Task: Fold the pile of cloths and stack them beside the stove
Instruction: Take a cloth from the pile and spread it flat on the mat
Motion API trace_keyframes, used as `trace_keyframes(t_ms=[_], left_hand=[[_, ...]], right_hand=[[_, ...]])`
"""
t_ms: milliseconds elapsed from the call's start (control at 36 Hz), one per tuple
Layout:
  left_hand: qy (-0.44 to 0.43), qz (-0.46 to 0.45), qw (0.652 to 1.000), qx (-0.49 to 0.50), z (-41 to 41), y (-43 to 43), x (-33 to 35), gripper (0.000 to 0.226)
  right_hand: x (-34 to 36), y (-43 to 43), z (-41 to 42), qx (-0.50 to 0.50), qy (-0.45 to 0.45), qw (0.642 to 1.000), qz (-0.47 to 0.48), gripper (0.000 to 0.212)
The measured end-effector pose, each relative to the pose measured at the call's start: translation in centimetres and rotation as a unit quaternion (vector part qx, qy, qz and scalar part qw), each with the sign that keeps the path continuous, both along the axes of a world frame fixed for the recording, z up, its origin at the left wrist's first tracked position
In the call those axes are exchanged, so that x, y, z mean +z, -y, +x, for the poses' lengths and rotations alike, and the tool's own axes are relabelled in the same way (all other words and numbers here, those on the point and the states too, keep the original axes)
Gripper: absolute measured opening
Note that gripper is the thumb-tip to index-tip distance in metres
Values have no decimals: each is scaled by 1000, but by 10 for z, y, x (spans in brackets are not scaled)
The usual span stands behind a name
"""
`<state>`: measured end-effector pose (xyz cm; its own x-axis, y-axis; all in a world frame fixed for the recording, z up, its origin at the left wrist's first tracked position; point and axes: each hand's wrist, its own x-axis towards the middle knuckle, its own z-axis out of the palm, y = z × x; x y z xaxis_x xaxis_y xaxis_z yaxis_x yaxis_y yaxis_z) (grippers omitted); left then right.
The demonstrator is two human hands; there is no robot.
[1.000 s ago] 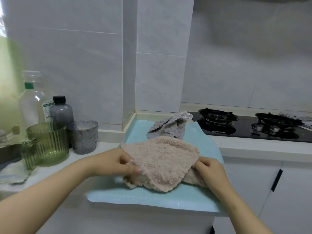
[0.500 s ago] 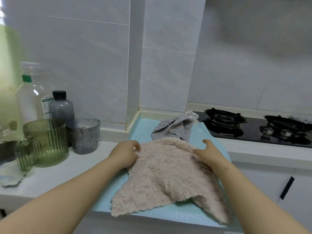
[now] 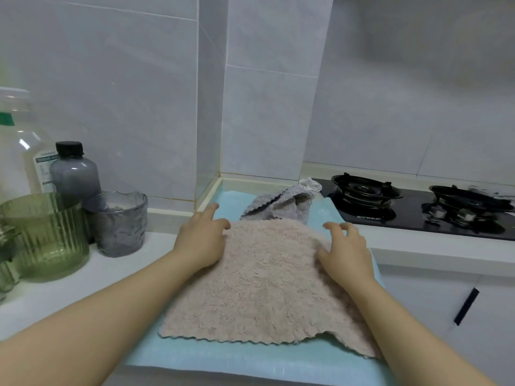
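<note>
A fluffy beige cloth (image 3: 259, 285) lies spread almost flat on a light blue mat (image 3: 223, 360) on the counter; its near right corner is turned under. My left hand (image 3: 202, 240) rests on the cloth's far left corner with relaxed fingers. My right hand (image 3: 345, 252) rests on the far right corner, fingers loosely bent and holding nothing. A crumpled grey cloth (image 3: 278, 204) lies just behind the beige one. A small white cloth (image 3: 310, 184) peeks out behind it at the edge of the black gas stove (image 3: 412, 210).
To the left on the white counter stand a green ribbed glass (image 3: 47, 235), a grey glass cup (image 3: 119, 221), a dark-capped grey bottle (image 3: 73, 174) and a big clear bottle (image 3: 16, 146). Tiled walls form a corner behind the mat. White cabinet fronts (image 3: 459, 316) sit below right.
The beige cloth was bunched between both hands; now it is spread flat on the mat. Both hands moved away from me to its far corners and let go of it.
</note>
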<state>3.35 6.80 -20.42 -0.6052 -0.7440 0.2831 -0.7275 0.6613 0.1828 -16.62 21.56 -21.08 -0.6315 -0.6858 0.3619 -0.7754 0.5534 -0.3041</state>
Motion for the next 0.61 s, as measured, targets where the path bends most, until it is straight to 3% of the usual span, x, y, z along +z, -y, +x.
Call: trace_keyframes(t_ms=[83,222,278,389,444,528,611], left_hand=[[-21,1,997,-79,9,-15,-2,30],[-28,88,972,-215,41,-40,-6,19],[-9,119,961,-250,56,-45,-11,34],[41,82,953,-287,73,-49,-17,96],[52,63,956,-283,75,-49,-19,105],[16,47,960,-274,78,-52,-21,96],[-94,-64,954,-276,84,-54,-28,61]], right_hand=[[1,-11,8,84,45,995,6,39],[0,-45,36,217,146,965,-16,20],[0,-59,46,274,178,945,31,28],[4,-79,54,312,93,926,193,63],[5,-83,57,301,78,928,206,71],[1,-87,62,300,55,934,186,72],[-1,-91,64,308,63,939,138,73]])
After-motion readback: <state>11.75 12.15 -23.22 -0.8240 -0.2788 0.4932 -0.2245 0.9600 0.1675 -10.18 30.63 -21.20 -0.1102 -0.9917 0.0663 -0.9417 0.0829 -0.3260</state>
